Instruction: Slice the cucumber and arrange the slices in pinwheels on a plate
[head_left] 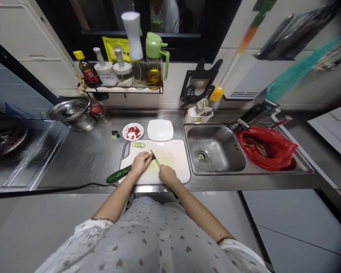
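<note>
A long green cucumber [119, 174] lies slantwise on the white cutting board [178, 156], its near end reaching past the board's left edge. My left hand [141, 163] is closed over the cucumber toward its cut end. In my right hand [168, 174] is a knife [155, 159], its blade right beside that end of the cucumber. Several round cucumber slices [138, 145] overlap in a row at the board's upper left. Behind the board stand a white plate of chopped red pieces [133, 132] and a bare white square plate [160, 130].
To the right is a steel sink [216, 148] with a red plastic bag [268, 148] at its far side. A lidded steel pot [74, 113] stands at the left. Bottles fill a wall shelf [125, 90]. Dark green scraps [115, 134] lie near the plate. A black cord [82, 186] runs along the front.
</note>
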`<state>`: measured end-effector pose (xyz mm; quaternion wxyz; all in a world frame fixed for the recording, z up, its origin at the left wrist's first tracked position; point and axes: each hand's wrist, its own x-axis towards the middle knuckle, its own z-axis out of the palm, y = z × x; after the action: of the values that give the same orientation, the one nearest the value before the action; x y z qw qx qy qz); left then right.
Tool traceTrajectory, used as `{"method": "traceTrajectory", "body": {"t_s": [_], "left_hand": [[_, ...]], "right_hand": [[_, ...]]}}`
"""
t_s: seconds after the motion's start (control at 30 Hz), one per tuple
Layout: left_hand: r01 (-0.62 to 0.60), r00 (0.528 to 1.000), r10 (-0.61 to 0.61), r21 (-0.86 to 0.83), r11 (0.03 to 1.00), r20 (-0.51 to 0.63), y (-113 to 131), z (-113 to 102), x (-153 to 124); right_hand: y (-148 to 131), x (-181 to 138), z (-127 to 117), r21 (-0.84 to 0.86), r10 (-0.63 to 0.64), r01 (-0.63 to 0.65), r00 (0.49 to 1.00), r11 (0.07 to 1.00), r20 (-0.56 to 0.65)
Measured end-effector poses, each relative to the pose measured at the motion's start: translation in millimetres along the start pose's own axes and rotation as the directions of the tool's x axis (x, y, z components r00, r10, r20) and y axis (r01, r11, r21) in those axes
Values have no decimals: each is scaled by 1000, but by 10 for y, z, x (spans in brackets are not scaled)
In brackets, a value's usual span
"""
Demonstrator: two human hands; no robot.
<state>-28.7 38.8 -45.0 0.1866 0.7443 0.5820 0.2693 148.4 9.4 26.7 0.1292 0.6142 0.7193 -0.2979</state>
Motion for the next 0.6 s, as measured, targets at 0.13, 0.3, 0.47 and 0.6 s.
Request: {"method": "traceTrajectory", "body": {"t_s": [0.13, 0.3, 0.47, 0.6], "left_hand": [[7, 1000, -7, -2, 1000, 6, -19, 15, 1], [12, 1000, -12, -2, 1000, 9, -8, 9, 4], [11, 1000, -11, -1, 1000, 3, 11, -7, 0], [15, 1000, -15, -3, 1000, -6, 2, 2, -4]], "right_hand": [[-18, 33, -27, -4, -5, 5, 1000, 1000, 7], [-18, 42, -24, -7, -3, 3, 1000, 1000, 6], [36, 4, -10, -5, -6, 6, 1000, 1000, 9], [125, -83, 16, -16, 2, -2, 999, 1000, 34]]}}
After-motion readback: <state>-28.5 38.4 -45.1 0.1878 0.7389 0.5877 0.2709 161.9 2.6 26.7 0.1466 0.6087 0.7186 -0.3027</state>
